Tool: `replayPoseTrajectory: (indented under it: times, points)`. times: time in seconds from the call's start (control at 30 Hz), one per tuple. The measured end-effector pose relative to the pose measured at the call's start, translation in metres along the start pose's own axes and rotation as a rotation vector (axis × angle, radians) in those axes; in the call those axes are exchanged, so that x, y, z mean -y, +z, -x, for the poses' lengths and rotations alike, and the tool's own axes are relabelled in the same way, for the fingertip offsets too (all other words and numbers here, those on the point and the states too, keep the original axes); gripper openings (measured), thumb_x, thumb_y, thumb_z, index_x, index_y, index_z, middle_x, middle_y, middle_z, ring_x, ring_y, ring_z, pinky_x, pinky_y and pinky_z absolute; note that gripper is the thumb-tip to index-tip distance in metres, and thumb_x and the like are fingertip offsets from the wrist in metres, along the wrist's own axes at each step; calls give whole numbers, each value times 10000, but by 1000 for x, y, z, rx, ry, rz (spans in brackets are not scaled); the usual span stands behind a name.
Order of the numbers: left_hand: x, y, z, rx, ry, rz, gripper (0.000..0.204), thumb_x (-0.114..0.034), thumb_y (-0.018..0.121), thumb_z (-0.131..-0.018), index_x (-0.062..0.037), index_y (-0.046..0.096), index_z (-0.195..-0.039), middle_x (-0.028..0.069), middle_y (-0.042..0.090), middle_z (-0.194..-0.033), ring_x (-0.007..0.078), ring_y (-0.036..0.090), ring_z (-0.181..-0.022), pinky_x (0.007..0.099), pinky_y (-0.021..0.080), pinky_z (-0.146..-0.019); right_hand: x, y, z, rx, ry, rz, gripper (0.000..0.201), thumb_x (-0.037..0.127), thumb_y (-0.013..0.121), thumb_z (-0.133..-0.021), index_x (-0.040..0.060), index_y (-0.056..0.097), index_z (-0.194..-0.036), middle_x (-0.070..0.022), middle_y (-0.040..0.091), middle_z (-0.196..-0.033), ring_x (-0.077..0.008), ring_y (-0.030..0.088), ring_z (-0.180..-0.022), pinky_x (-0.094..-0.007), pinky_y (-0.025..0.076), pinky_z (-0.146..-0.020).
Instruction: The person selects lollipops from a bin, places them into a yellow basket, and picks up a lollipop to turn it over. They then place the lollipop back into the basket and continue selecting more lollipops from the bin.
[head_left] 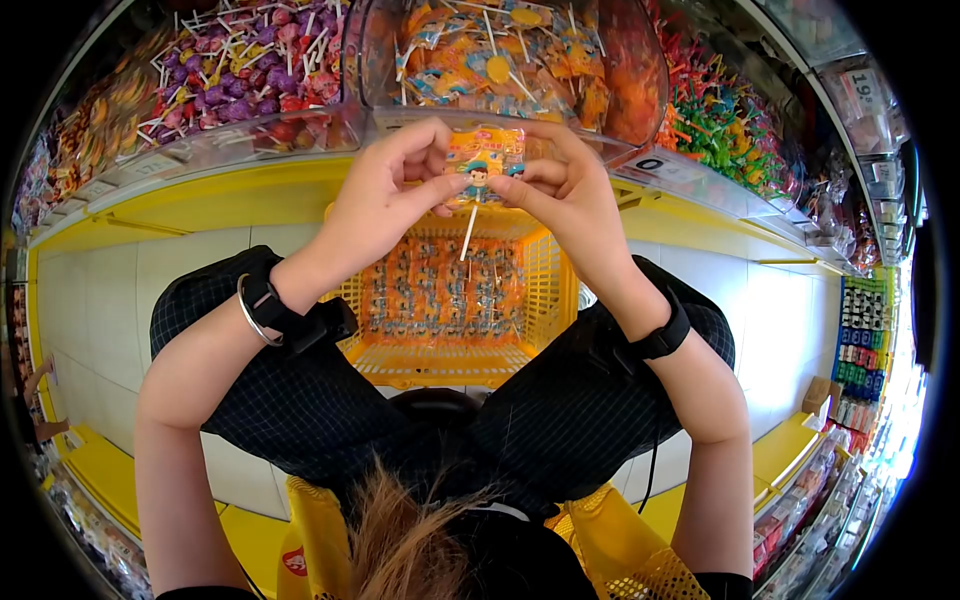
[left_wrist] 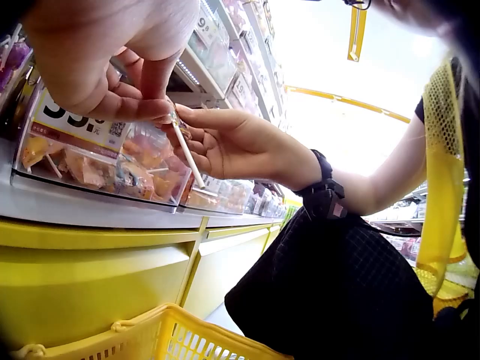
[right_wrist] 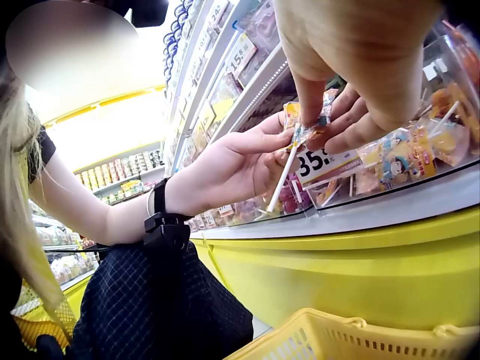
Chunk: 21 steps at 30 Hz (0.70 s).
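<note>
Both hands hold one lollipop (head_left: 487,155) in an orange printed wrapper, its white stick (right_wrist: 281,180) pointing down. My left hand (head_left: 400,180) pinches the wrapper's left side, with the thumb on the front. From the other side my right hand (head_left: 572,185) pinches it, its thumb near the printed figure. Below them stands a yellow basket (head_left: 553,300), where several orange-wrapped lollipops (head_left: 440,290) lie in rows. In the left wrist view the left hand (left_wrist: 112,52) covers much of the wrapper.
In front, a clear bin (head_left: 500,60) holds more orange-wrapped lollipops. Purple and red lollipops (head_left: 240,70) fill the bin to its left, and green and red sweets (head_left: 725,130) the one to its right. A yellow ledge (head_left: 190,205) runs beneath the bins. The person's knees flank the basket.
</note>
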<state>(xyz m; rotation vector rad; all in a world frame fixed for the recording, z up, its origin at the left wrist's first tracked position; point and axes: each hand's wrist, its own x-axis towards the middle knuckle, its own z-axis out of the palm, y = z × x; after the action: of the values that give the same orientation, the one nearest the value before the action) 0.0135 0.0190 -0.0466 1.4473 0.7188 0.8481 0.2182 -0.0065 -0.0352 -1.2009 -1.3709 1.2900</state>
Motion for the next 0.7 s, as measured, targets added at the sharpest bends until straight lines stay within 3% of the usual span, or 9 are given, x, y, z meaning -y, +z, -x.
replayPoseTrajectory:
  times: [0.13, 0.33, 0.4, 0.43, 0.5, 0.53, 0.7]
  points:
    - [2, 3, 0, 19, 1, -29, 158, -62, 601, -907, -76, 475, -1002, -19, 532, -880, 52, 541, -807, 207, 480, -642, 10, 1, 6, 80, 145, -88, 281, 128, 644, -894, -30, 491, -1070, -81, 655, -700, -109, 648, -612, -219, 504, -526]
    - [6, 7, -6, 52, 20, -43, 221, -39, 631, -875, -43, 471, -1026, 2, 522, -873, 73, 553, -820, 221, 491, -712, 10, -5, 8, 67, 120, -26, 189, 105, 610, -909, -3, 469, -974, -113, 634, -648, -130, 611, -473, -231, 446, -403]
    - [-1, 14, 0, -64, 41, 30, 269, -12, 632, -863, -46, 455, -1063, 15, 537, -926, 91, 567, -858, 227, 477, -752, 8, -4, 5, 85, 127, -20, 185, 105, 606, -909, 5, 461, -965, -105, 624, -635, -126, 592, -450, -236, 425, -385]
    - [-3, 16, -2, -10, 27, 11, 269, -12, 632, -863, -46, 455, -1063, 15, 537, -926, 91, 567, -858, 227, 477, -752, 5, -4, 10, 79, 134, -30, 181, 106, 603, -909, 14, 453, -956, -98, 614, -623, -121, 572, -428, -240, 403, -366]
    - [-2, 15, 2, -111, 70, -18, 334, 21, 619, -858, -49, 441, -1131, 32, 553, -992, 106, 579, -876, 229, 476, -772, 13, 0, 10, 85, 168, -7, 180, 105, 598, -909, 18, 448, -957, -92, 599, -607, -118, 550, -409, -248, 390, -357]
    - [3, 12, 3, -81, 52, -24, 313, 37, 611, -857, -29, 483, -1135, 40, 572, -1020, 99, 575, -866, 231, 471, -801, 12, 0, 15, 65, 202, -5, 179, 105, 593, -908, 21, 443, -958, -87, 585, -590, -115, 527, -390, -256, 378, -347]
    - [4, 15, 3, 26, -14, -180, 153, 32, 622, -854, 10, 589, -1002, 27, 590, -1003, 77, 564, -840, 220, 480, -764, 1, -1, 20, 42, 153, -11, 157, 68, 556, -898, 16, 426, -971, -97, 573, -586, -137, 528, -383, -284, 396, -353]
